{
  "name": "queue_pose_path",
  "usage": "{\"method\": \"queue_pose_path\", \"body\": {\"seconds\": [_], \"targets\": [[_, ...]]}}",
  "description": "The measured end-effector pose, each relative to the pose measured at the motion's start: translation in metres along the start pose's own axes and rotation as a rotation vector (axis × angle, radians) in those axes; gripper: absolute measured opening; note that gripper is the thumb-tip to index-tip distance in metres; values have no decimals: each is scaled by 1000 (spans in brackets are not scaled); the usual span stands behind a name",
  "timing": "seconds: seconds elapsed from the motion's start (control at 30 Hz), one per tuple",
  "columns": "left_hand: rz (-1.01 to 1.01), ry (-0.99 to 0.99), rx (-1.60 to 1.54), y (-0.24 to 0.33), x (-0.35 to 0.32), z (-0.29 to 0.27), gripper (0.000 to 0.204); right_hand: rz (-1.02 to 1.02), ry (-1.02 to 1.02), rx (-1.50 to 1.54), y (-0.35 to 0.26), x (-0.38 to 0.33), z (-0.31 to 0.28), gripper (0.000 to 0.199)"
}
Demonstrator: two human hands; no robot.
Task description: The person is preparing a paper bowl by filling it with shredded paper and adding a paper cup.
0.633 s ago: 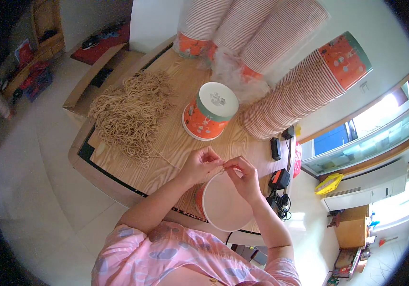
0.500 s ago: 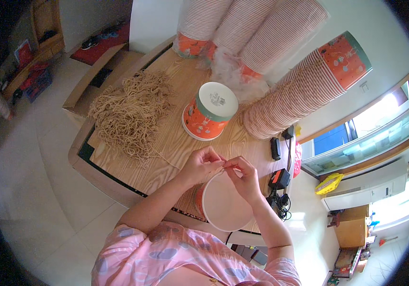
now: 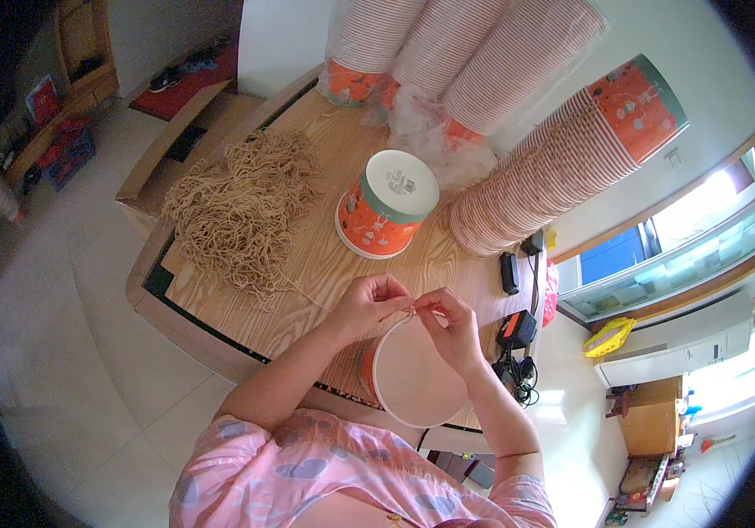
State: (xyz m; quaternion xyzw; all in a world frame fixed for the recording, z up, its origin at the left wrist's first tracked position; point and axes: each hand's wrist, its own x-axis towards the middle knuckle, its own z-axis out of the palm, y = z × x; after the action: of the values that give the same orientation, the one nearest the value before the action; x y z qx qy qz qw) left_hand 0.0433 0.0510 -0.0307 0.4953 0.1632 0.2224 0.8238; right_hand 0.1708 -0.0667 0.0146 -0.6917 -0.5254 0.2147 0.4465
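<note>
My left hand (image 3: 368,304) and my right hand (image 3: 449,324) meet above the far rim of a paper bucket (image 3: 417,378), whose white inside faces up at the table's near edge. Both hands are closed in a pinch on a thin tan cord (image 3: 408,311) between the fingertips; its exact twist is too small to make out. From beside my left hand a strand runs left to a big tangled heap of the same cord (image 3: 241,216). Just beyond my hands a second orange and green paper bucket (image 3: 382,216) stands upside down.
A tall leaning stack of nested buckets (image 3: 562,154), with cords along its side, stands at the right back. Further stacks in clear plastic (image 3: 518,62) line the far side. Black power adapters (image 3: 516,329) and cables lie at the right edge of the wooden table (image 3: 307,290).
My fingertips have shifted slightly around the cord, and a bit more of it shows between them. The buckets and the heap stay where they were.
</note>
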Motion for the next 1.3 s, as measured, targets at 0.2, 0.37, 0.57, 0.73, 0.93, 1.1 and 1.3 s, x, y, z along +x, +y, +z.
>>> {"method": "queue_pose_path", "body": {"seconds": [0.2,0.37,0.57,0.73,0.93,1.1,1.3], "targets": [[-26,-1,-17,1,0,-1,14,36,12,38,0,0,0,11],[-48,6,-16,2,0,0,14,42,8,55,5,0,0,10],[-15,35,33,1,0,-2,16,47,3,39,2,0,0,10],[-38,26,-11,7,-1,1,15,47,-11,60,1,0,-1,12],[-38,37,68,1,0,0,14,44,-37,67,3,0,-2,11],[-26,29,30,-3,2,-2,12,65,-43,79,2,-2,-4,10],[7,30,2,-3,2,1,10,61,-36,100,4,-2,-2,12]]}}
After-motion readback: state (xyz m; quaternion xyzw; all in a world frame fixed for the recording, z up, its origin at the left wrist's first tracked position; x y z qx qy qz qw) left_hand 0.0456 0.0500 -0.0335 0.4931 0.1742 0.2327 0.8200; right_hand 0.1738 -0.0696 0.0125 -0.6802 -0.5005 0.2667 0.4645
